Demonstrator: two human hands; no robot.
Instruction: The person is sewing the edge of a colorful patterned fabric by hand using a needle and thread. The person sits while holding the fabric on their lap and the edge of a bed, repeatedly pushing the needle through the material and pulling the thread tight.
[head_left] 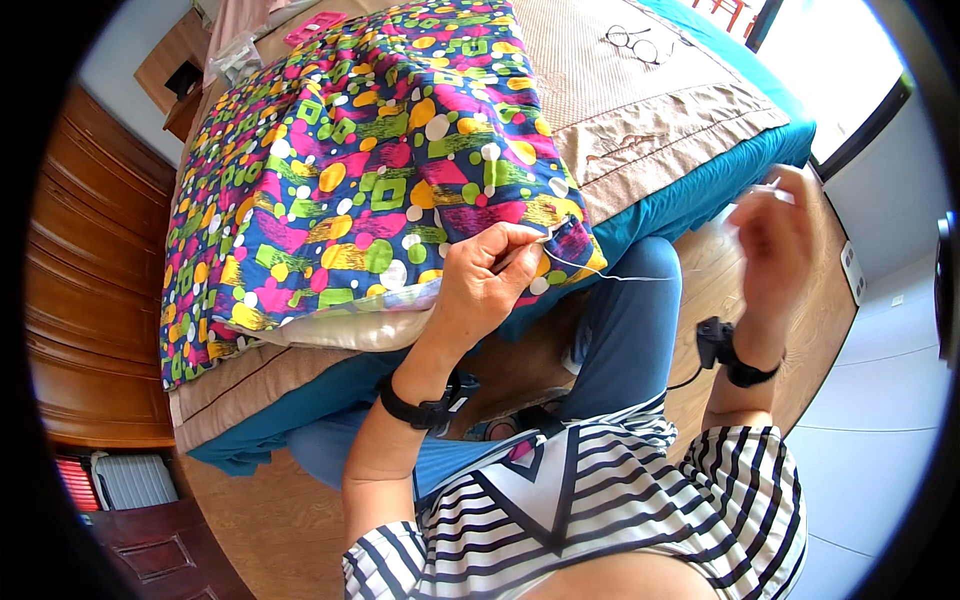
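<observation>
A patterned quilt cover (370, 180) in navy, pink, green and yellow lies over the bed's near side, with white filling (350, 330) showing at its open lower edge. My left hand (490, 275) is closed in a pinch on the cover's edge near its right corner. From that spot a white thread (630, 277) runs right across my knee and fades toward my right hand (775, 235). That hand is raised off to the right, blurred by motion, its fingers closed with a bit of white at the tips. Whether a needle is there cannot be made out.
Glasses (638, 45) lie on the beige bed mat (650, 120), over a teal sheet (690, 200). A pink tray-like object (315, 27) and a clear plastic bag (236, 58) are at the far left. A wooden wardrobe (90, 280) stands left; a power strip (852, 272) is at right.
</observation>
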